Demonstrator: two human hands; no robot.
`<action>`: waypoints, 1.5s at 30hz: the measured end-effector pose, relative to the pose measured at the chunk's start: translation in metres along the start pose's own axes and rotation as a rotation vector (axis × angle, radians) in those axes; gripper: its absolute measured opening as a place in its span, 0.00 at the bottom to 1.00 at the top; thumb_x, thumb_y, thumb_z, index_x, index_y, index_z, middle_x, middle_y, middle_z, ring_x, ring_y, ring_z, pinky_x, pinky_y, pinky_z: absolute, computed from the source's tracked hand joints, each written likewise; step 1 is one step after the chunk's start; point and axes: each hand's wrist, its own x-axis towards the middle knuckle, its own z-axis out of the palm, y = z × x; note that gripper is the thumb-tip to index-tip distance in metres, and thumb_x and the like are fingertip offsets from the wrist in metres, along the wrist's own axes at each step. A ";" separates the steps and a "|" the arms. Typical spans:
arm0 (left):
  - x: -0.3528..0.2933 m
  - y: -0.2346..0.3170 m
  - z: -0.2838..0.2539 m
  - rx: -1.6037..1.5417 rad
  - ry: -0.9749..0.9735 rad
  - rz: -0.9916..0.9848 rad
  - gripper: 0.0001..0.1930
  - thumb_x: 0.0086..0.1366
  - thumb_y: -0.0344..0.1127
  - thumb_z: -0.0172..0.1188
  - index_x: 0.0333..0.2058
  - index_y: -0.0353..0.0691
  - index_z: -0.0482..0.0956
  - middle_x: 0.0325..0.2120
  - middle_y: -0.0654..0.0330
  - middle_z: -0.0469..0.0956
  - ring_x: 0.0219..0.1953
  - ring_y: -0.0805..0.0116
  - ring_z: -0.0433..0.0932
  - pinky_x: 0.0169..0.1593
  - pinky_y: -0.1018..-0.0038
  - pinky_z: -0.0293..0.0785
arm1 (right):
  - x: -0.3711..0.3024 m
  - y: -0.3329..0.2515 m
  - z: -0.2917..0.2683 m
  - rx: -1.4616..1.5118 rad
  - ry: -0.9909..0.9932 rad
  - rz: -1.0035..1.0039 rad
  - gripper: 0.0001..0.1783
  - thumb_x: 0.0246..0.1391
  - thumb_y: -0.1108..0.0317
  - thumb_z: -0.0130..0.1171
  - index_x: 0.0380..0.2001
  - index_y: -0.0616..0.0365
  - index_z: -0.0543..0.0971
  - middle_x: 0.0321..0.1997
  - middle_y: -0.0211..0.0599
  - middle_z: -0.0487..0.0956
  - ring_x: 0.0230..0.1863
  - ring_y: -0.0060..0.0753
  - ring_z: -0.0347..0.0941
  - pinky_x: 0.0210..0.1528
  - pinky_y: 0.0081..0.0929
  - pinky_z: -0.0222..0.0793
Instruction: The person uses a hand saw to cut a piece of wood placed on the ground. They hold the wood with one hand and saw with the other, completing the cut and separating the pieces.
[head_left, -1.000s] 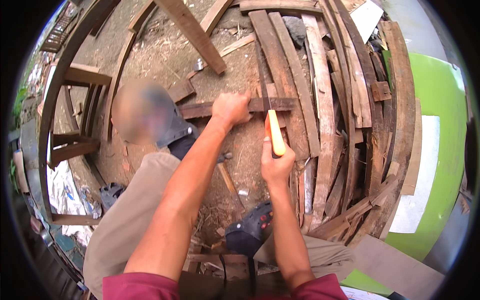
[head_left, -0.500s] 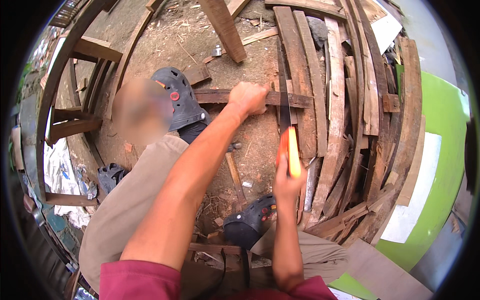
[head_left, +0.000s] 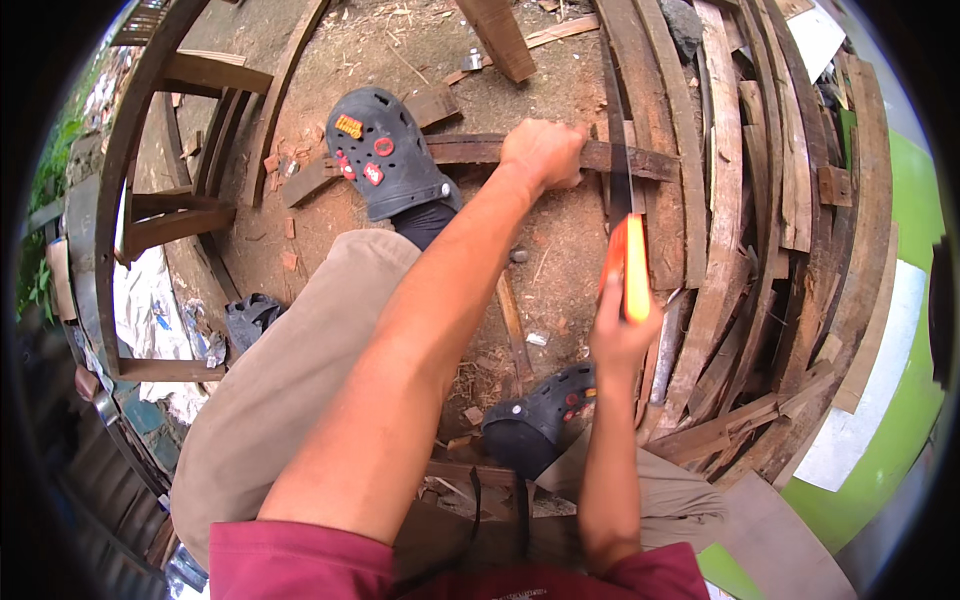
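My left hand is closed around a narrow brown wood strip, pressing down on it. My right hand grips the orange and yellow handle of a handsaw. The saw's dark blade points away from me and crosses the strip to the right of my left hand, near the strip's right end. Motion blurs the blade, and I cannot tell how deep it sits in the wood. My left foot, in a dark grey clog, rests on the strip's left part.
A hammer lies on the dirt between my feet, near the other clog. Long old planks are piled along the right, beside a green and white board. A wooden frame stands at left; a timber post rises ahead.
The whole view has shifted, so everything sits farther right and higher in the picture. Both hands keep their holds, and the saw stays across the strip at nearly the same spot.
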 end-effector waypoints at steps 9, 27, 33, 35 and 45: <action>0.005 0.012 0.001 0.023 0.009 0.007 0.28 0.52 0.53 0.72 0.42 0.37 0.76 0.30 0.45 0.85 0.36 0.46 0.85 0.40 0.57 0.81 | 0.046 -0.011 0.017 0.105 0.119 -0.033 0.15 0.61 0.70 0.60 0.21 0.64 0.73 0.13 0.27 0.70 0.18 0.17 0.64 0.21 0.27 0.59; 0.000 -0.004 -0.008 0.012 0.009 -0.025 0.26 0.52 0.49 0.71 0.40 0.34 0.76 0.28 0.45 0.84 0.34 0.47 0.86 0.39 0.57 0.82 | -0.030 0.002 -0.024 -0.040 0.007 -0.133 0.08 0.60 0.73 0.59 0.30 0.68 0.81 0.16 0.36 0.74 0.17 0.23 0.69 0.21 0.28 0.64; 0.002 0.002 0.003 0.009 0.006 -0.044 0.24 0.53 0.44 0.71 0.42 0.32 0.76 0.31 0.47 0.86 0.35 0.50 0.87 0.39 0.58 0.84 | -0.052 0.029 -0.042 0.007 0.043 -0.100 0.10 0.62 0.74 0.55 0.35 0.72 0.82 0.20 0.36 0.79 0.22 0.24 0.75 0.25 0.24 0.69; -0.001 0.009 -0.004 -0.026 -0.010 -0.006 0.25 0.53 0.45 0.71 0.42 0.32 0.76 0.31 0.46 0.85 0.35 0.50 0.87 0.39 0.58 0.83 | 0.027 0.023 0.013 0.026 0.077 -0.051 0.11 0.59 0.73 0.60 0.23 0.65 0.76 0.16 0.32 0.72 0.19 0.21 0.68 0.22 0.27 0.62; 0.000 0.014 -0.014 0.040 0.019 0.009 0.26 0.52 0.48 0.72 0.43 0.34 0.77 0.33 0.48 0.86 0.37 0.50 0.86 0.43 0.60 0.83 | 0.035 0.085 0.027 0.089 -0.065 -0.267 0.05 0.56 0.75 0.58 0.28 0.67 0.78 0.21 0.37 0.74 0.23 0.26 0.71 0.28 0.31 0.68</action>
